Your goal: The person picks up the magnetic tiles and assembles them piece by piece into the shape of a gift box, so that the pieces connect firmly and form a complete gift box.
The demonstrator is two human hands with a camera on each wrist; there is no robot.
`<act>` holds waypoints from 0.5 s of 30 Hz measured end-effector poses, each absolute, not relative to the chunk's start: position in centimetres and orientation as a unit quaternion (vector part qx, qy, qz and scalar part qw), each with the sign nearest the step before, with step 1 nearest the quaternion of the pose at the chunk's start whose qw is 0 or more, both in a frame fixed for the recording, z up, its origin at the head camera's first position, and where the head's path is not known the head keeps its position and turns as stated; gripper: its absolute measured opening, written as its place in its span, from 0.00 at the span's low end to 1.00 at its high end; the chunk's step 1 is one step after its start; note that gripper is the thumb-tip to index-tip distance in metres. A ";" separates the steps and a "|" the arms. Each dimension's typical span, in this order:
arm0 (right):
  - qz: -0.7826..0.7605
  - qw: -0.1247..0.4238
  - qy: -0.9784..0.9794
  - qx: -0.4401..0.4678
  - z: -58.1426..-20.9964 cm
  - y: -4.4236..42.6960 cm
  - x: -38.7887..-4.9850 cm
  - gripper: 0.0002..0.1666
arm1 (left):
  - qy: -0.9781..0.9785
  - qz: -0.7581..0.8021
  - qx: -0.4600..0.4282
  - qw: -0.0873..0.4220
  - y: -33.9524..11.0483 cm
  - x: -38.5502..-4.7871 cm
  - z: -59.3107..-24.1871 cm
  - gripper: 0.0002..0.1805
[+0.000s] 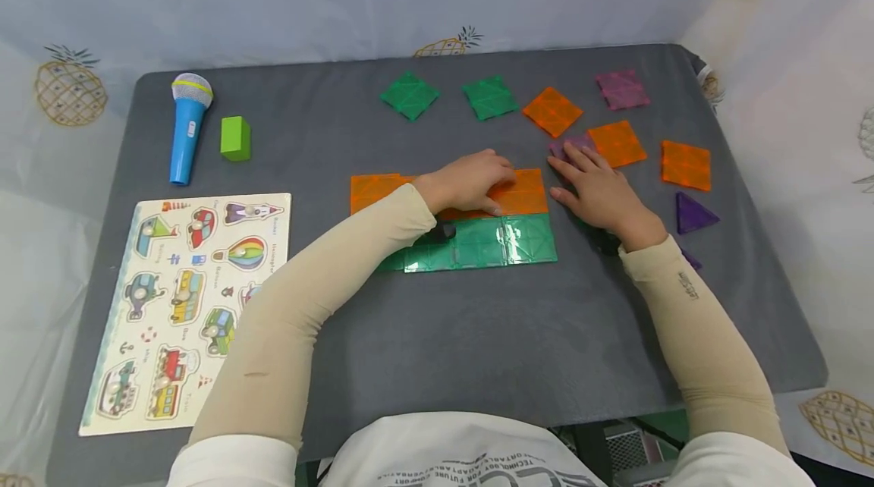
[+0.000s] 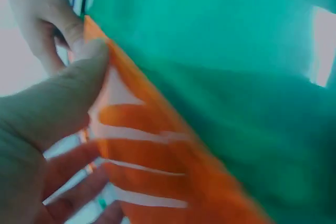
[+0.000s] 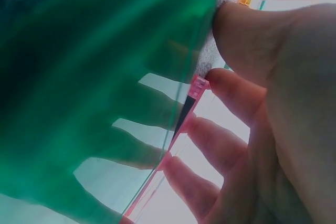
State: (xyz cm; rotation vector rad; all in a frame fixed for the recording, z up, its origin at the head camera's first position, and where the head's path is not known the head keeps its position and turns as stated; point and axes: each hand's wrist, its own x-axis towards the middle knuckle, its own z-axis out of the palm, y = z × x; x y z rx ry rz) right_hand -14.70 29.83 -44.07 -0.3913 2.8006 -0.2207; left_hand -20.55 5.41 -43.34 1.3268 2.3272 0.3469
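Flat translucent magnetic tiles form an orange row (image 1: 374, 191) above a green row (image 1: 478, 246) at the middle of the table. My left hand (image 1: 467, 182) bends over the right part of the orange row, holding an orange tile (image 1: 531, 193) between thumb and fingers. In the left wrist view its thumb (image 2: 79, 72) lies at the tile's edge. My right hand (image 1: 601, 199) is spread flatter, fingertips touching a purple tile (image 1: 563, 146) that it partly covers. In the right wrist view the fingertips (image 3: 202, 129) meet a pink-looking edge (image 3: 186, 111) beside a green glossy surface.
Loose green (image 1: 410, 95), orange (image 1: 553, 112) and purple squares (image 1: 623, 89) lie along the back and right, with purple triangles (image 1: 693, 212) near the right arm. On the left are a toy microphone (image 1: 186, 130), a green block (image 1: 235, 138) and a picture puzzle board (image 1: 157, 335).
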 end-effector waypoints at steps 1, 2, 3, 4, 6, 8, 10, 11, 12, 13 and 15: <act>-0.079 0.154 0.976 -0.135 -44.1 29.9 -14.7 0.36 | 0.839 0.137 0.478 0.222 5.0 -20.4 -43.5 0.34; -0.081 0.155 0.975 -0.134 -44.1 29.9 -14.6 0.36 | 0.839 0.147 0.474 0.225 4.5 -20.2 -43.6 0.35; -0.083 0.155 0.975 -0.134 -44.2 29.9 -14.6 0.36 | 0.840 0.155 0.468 0.226 4.1 -20.0 -43.7 0.36; -0.086 0.156 0.975 -0.134 -44.2 29.9 -14.6 0.36 | 0.842 0.162 0.462 0.228 3.6 -19.8 -43.8 0.38; -0.091 0.156 0.974 -0.134 -44.2 29.8 -14.6 0.36 | 0.848 0.171 0.446 0.230 2.5 -19.2 -44.0 0.42; -0.094 0.157 0.974 -0.135 -44.2 29.7 -14.5 0.36 | 0.855 0.167 0.433 0.232 1.3 -18.5 -44.0 0.45; -0.096 0.157 0.973 -0.136 -44.2 29.7 -14.5 0.36 | 0.860 0.160 0.426 0.233 0.1 -17.7 -43.9 0.47; -0.099 0.156 0.973 -0.136 -44.2 29.6 -14.4 0.36 | 0.862 0.157 0.421 0.233 -0.5 -17.3 -43.8 0.47; -0.099 0.154 0.974 -0.137 -44.2 29.6 -14.4 0.36 | 0.865 0.152 0.418 0.232 -1.1 -16.9 -43.7 0.48; -0.099 0.150 0.974 -0.138 -44.2 29.6 -14.4 0.35 | 0.869 0.147 0.413 0.231 -1.7 -16.6 -43.6 0.48; -0.101 0.144 0.974 -0.140 -44.2 29.5 -14.3 0.35 | 0.878 0.138 0.398 0.228 -2.8 -16.2 -43.5 0.47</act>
